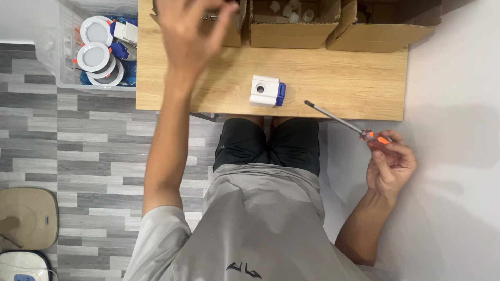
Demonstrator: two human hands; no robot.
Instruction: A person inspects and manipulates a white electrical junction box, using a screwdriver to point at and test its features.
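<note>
Head camera looks straight down: the left hand [190, 31] is stretched out to the left cardboard box [229, 23] at the table's far edge, fingers bunched at its rim, though I cannot tell if they pinch anything. The right hand [390, 164] hangs off the table's right side, closed around the orange-handled screwdriver [346, 125], shaft aimed back at the wooden table [338, 78]. The white-and-blue block [266, 91] sits alone near the front edge, within easy reach of both.
</note>
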